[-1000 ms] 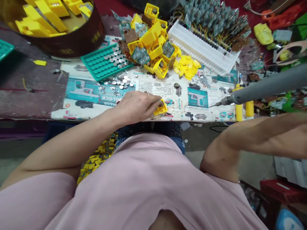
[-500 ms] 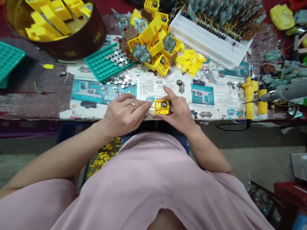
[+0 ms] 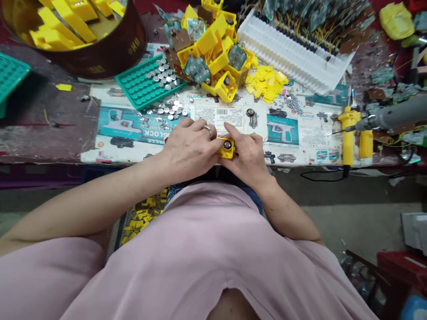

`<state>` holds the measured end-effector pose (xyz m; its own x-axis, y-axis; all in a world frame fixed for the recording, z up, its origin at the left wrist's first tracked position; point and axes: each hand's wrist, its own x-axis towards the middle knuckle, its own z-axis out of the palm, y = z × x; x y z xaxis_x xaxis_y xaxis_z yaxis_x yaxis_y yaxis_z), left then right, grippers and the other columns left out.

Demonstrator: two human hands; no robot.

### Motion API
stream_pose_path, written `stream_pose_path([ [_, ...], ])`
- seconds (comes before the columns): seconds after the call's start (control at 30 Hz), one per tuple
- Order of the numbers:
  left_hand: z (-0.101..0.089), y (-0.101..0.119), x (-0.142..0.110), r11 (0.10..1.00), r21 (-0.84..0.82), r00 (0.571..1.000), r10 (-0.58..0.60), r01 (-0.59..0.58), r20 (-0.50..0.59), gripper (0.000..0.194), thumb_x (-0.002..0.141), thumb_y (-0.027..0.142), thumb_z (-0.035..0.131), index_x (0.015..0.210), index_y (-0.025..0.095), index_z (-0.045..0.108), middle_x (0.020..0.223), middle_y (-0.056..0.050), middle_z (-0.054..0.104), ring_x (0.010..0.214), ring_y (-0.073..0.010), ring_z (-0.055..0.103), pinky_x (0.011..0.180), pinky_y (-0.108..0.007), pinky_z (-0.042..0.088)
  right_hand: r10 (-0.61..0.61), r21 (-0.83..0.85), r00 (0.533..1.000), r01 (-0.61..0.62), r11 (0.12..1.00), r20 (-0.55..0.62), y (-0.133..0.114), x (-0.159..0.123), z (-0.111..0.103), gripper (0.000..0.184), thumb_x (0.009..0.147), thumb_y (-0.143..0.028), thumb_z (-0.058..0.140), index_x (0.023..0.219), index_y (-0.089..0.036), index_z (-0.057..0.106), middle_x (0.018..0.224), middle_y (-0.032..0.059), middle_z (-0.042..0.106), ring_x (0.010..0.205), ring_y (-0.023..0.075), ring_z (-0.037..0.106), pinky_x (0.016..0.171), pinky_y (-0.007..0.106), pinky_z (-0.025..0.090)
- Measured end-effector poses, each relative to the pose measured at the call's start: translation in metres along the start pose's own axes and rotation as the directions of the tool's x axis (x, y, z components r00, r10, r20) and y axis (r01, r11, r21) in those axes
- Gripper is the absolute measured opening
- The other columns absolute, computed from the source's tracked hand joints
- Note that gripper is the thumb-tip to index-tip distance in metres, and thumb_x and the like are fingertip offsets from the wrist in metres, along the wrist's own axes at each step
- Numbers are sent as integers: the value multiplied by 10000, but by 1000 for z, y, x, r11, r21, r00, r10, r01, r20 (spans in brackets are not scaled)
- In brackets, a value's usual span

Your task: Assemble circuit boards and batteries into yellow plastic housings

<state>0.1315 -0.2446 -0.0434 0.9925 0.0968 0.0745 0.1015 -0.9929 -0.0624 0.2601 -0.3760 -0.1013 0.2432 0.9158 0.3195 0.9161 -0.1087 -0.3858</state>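
A small open yellow plastic case (image 3: 227, 153) sits near the table's front edge, a round silver-and-dark part inside it. My right hand (image 3: 248, 155) grips the case from the right between thumb and fingers, its index finger raised along the far side. My left hand (image 3: 191, 146), with a ring on one finger, comes in from the left. Its closed fingertips touch the case's left part and cover it. Whatever those fingertips pinch is hidden. Beyond the hands lies a loose round dark part (image 3: 250, 112).
Silver button cells (image 3: 171, 109) lie beside a green tray (image 3: 128, 84). Behind are piled yellow cases (image 3: 213, 49), yellow pieces (image 3: 265, 84) and a white foam rack (image 3: 293, 58) of circuit boards. A brown tub (image 3: 100, 62) stands left; a yellow-handled tool (image 3: 348, 138) and a grey pointed tool (image 3: 383, 120) are right.
My left hand has moved right and its fingers now overlap the left part of the yellow case. My right hand keeps hold of the case in nearly the same place.
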Motion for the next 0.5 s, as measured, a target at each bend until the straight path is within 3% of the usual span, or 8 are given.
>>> stream_pose_path([
  [0.23, -8, 0, 12, 999, 24, 976, 17, -22, 217, 208, 914, 231, 493, 965, 158, 681, 753, -94, 700, 840, -288, 673, 697, -393, 435, 15, -15, 999, -15, 1000, 37, -1, 0, -1, 604, 967, -515, 488, 1463, -174, 443, 1189, 103, 717, 976, 209, 630, 913, 374, 361],
  [0.5, -5, -6, 12, 984, -172, 987, -10, 37, 157, 153, 867, 163, 512, 794, 185, 645, 693, -54, 631, 822, -248, 654, 801, -371, 417, 21, -28, 999, -20, 999, 24, -2, -2, 2, 623, 961, -511, 518, 1492, -203, 413, 1159, 80, 723, 982, 204, 624, 917, 378, 360],
])
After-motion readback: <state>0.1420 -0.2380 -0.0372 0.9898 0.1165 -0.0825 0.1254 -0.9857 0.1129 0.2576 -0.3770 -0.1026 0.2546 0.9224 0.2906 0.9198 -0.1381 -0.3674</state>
